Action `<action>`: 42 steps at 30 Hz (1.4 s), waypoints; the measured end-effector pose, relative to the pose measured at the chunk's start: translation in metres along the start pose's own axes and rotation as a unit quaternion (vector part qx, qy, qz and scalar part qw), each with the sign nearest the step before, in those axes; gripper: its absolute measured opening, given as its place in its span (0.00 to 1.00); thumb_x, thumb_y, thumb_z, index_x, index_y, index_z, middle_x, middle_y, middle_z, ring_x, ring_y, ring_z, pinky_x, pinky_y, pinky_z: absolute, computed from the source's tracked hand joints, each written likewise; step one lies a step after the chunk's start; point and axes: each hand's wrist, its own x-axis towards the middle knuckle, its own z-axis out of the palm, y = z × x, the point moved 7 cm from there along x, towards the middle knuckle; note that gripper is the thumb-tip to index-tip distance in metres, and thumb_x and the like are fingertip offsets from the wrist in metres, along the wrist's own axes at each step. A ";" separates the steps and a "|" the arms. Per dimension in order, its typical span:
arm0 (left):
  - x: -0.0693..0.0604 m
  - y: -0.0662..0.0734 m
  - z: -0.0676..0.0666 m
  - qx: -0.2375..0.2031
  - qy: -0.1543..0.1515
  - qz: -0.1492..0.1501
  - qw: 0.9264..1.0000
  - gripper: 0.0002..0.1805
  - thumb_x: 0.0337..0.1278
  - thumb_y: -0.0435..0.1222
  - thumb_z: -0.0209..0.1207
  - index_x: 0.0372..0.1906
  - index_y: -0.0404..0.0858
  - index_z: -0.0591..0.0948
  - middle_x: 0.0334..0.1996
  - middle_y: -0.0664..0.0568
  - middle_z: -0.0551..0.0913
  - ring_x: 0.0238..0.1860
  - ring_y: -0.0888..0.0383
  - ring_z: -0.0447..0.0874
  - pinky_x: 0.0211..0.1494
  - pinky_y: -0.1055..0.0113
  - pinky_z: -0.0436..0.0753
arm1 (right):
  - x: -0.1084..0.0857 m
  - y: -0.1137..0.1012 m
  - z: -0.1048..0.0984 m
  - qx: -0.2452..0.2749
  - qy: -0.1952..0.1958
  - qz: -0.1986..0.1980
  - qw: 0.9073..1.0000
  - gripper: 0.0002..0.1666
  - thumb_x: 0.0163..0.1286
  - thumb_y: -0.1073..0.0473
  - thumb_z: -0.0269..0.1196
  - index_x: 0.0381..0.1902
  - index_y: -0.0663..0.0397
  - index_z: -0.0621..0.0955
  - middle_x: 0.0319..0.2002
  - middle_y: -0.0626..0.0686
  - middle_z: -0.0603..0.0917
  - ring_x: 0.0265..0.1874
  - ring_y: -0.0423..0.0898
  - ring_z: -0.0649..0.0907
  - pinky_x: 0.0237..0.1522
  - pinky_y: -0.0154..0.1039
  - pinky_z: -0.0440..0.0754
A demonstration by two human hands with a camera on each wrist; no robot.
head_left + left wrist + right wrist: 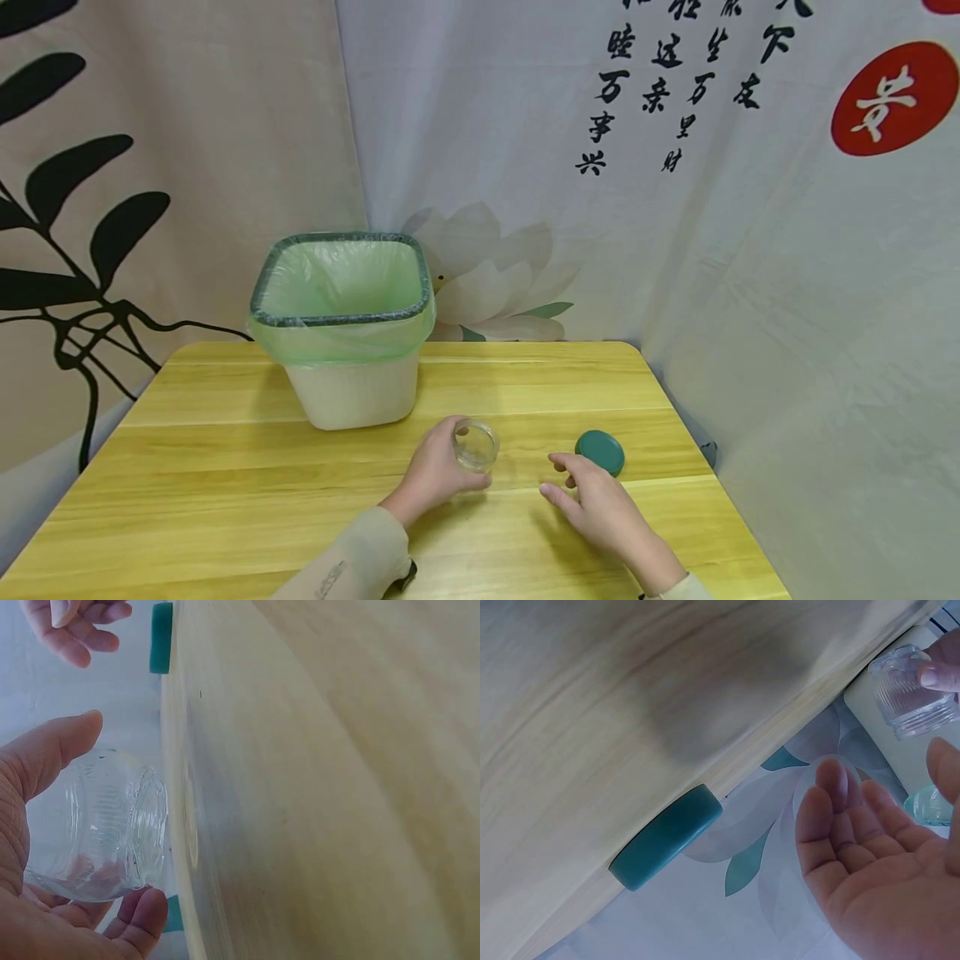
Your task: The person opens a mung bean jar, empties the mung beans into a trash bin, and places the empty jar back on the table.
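My left hand (pixel 433 477) grips a clear glass jar (pixel 477 446) over the middle of the table, thumb on one side and fingers on the other. The left wrist view shows the jar (pixel 97 825) close to the tabletop; whether it touches is hard to tell. To the right, my right hand (pixel 600 510) hovers above the wood, its fingers loosely bent and holding nothing. A round green lid (pixel 600 452) lies flat on the table just beyond that hand. In the right wrist view the lid (pixel 667 836) is apart from the fingers (pixel 821 847).
A white bin (pixel 352 392) lined with a green plastic bag (pixel 345 342) stands at the table's back left. Behind the wooden table (pixel 225 500) hangs a pale cloth (pixel 487 125) with a flower, leaves and writing.
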 end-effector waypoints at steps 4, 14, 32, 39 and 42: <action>0.003 -0.001 0.001 0.012 0.002 -0.006 1.000 0.54 0.37 0.42 0.87 0.74 0.39 0.72 0.65 0.45 0.83 0.67 0.40 0.78 0.69 0.41 0.80 | 0.000 0.001 0.000 -0.003 0.000 0.001 1.000 0.32 0.76 0.39 0.67 0.69 0.49 0.81 0.60 0.50 0.87 0.50 0.44 0.87 0.48 0.45 0.88; 0.011 -0.002 0.003 0.018 -0.002 -0.009 1.000 0.55 0.35 0.39 0.87 0.74 0.35 0.71 0.66 0.41 0.83 0.68 0.37 0.78 0.72 0.40 0.79 | 0.000 0.000 -0.001 -0.004 -0.007 0.004 1.000 0.32 0.76 0.41 0.68 0.69 0.51 0.80 0.60 0.50 0.87 0.51 0.45 0.87 0.49 0.46 0.88; 0.026 0.006 0.012 0.029 0.013 -0.015 0.999 0.56 0.34 0.37 0.88 0.73 0.34 0.71 0.68 0.40 0.81 0.69 0.38 0.79 0.72 0.42 0.80 | 0.000 0.000 0.000 -0.002 -0.010 0.004 1.000 0.31 0.76 0.41 0.68 0.69 0.50 0.80 0.60 0.50 0.87 0.51 0.46 0.87 0.48 0.46 0.88; 0.028 0.010 0.016 0.025 0.013 -0.021 0.999 0.55 0.36 0.37 0.88 0.73 0.35 0.71 0.69 0.40 0.80 0.70 0.38 0.78 0.72 0.42 0.80 | 0.000 0.001 0.002 -0.003 -0.011 0.007 1.000 0.31 0.76 0.43 0.69 0.69 0.50 0.81 0.60 0.50 0.87 0.50 0.45 0.87 0.48 0.47 0.88; 0.029 0.011 0.017 0.023 0.014 -0.023 0.999 0.55 0.35 0.36 0.88 0.73 0.35 0.71 0.69 0.40 0.80 0.70 0.38 0.77 0.72 0.42 0.80 | 0.001 0.002 0.002 -0.001 -0.012 0.006 1.000 0.31 0.76 0.43 0.68 0.70 0.51 0.80 0.61 0.51 0.87 0.50 0.45 0.87 0.49 0.47 0.88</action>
